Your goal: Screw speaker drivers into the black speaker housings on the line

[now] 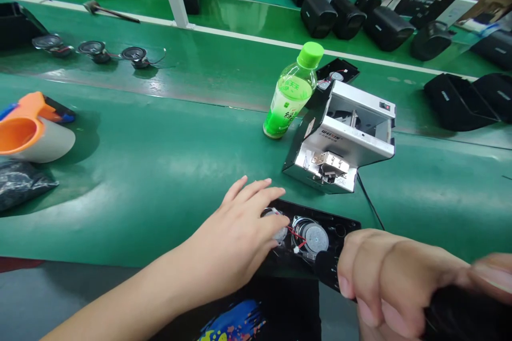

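Observation:
My left hand lies with its fingers apart over the left end of a black speaker panel, touching the left speaker driver. The right driver, round and silver, shows uncovered, with red wires and a white plug beside it. Wrapped around a black power screwdriver is my right hand, at the lower right. The tool's front end points at the panel near the right driver; its tip is hidden.
Behind the panel stand a metal screw-feeder machine and a green-capped bottle. An orange-and-white tape dispenser and a black bag lie left. Loose drivers and black speaker housings are farther back, near other people's arms.

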`<state>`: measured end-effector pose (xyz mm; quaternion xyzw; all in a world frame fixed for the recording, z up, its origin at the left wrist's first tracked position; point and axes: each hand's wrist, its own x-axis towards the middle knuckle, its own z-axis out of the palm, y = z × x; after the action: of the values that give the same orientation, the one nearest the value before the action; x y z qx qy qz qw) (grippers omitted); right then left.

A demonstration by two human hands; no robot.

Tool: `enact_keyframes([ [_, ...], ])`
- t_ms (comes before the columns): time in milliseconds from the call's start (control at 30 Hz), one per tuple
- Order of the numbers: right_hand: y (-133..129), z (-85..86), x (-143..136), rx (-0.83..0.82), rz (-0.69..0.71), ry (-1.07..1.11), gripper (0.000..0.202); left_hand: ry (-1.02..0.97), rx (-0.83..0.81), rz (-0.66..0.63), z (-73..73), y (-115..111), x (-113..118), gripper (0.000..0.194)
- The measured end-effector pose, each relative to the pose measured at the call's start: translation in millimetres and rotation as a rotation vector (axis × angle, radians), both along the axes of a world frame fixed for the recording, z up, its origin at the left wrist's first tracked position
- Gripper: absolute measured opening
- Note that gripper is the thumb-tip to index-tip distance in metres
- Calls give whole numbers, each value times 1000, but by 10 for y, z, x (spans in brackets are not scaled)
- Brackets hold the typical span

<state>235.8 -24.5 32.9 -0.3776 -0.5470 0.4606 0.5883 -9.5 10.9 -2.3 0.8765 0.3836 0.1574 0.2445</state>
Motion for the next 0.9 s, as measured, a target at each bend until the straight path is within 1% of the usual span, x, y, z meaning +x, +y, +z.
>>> enact_keyframes([
  [67, 89, 66, -101, -22, -38, 69, 41, 15, -6, 20, -25, 54, -28, 39],
  [100, 134, 103, -135, -48, -27, 69, 45, 3, -20, 25, -38, 76, -36, 44],
  [200, 250, 192, -161, -130, 61, -19, 57, -80, -68, 47, -62, 116, -40, 65],
  [233, 276, 206, -154, -142, 88, -47, 60, -101, -79, 54, -65, 123, -37, 67],
  [267, 293, 211, -145, -149, 109, -62, 60, -108, -86, 58, -65, 128, -32, 64],
  [367, 291, 178, -130, -151, 110, -54, 57, -76, -93, 55, -56, 141, -14, 42],
  [400, 277, 158, -132, -137, 106, -40, 55, -57, -91, 54, -53, 144, -8, 38],
  [533, 208, 87, -169, -90, 99, -2, 47, 20, -69, 58, -39, 156, 9, 41],
  [700, 180, 72, -216, -108, 64, 29, 41, 59, -42, 61, -22, 172, 17, 37],
  [833, 159, 57, -156, -104, 94, -83, 30, 63, -47, 62, -15, 163, 25, 37],
  [900, 134, 35, -108, -95, 104, -139, 29, 65, -41, 62, -21, 150, 29, 36],
])
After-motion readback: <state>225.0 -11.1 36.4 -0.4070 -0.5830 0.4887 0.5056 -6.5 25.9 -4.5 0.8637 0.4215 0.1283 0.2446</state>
